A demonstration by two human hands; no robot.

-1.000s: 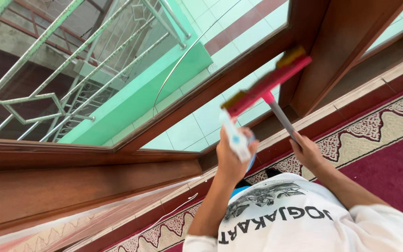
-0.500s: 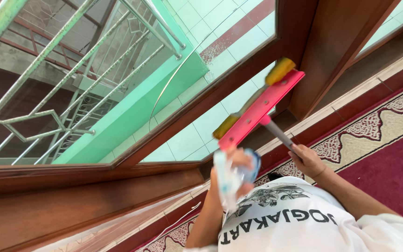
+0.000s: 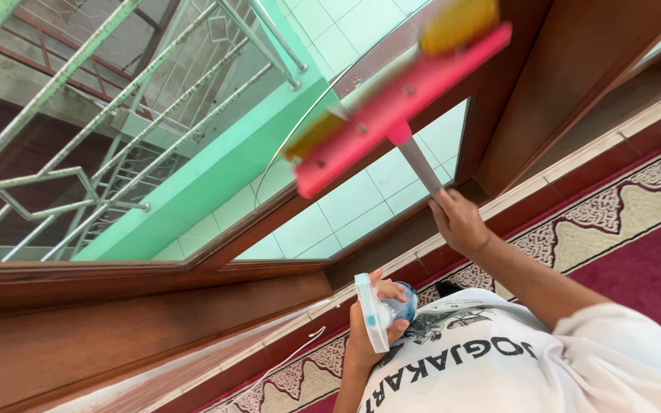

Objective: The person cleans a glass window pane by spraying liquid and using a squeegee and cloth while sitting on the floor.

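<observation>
My right hand (image 3: 460, 223) grips the grey handle of a window squeegee (image 3: 392, 115). Its pink head carries a yellow sponge strip and rests against the glass pane (image 3: 216, 115) high in the view, blurred by motion. My left hand (image 3: 372, 336) is drawn in close to my chest, closed around a spray bottle (image 3: 380, 312) with a white trigger head and a blue body. A white printed shirt (image 3: 514, 367) covers my torso at the bottom of the view.
A dark wooden window frame (image 3: 139, 313) runs below and beside the glass. Outside are green-painted metal railings (image 3: 55, 168) and pale green tiles. A red patterned carpet (image 3: 644, 229) lies on the right, and a sheer curtain (image 3: 170, 375) hangs at lower left.
The squeegee head has swept upward and to the right along the glass. My left hand has lowered the spray bottle from the pane down to my chest.
</observation>
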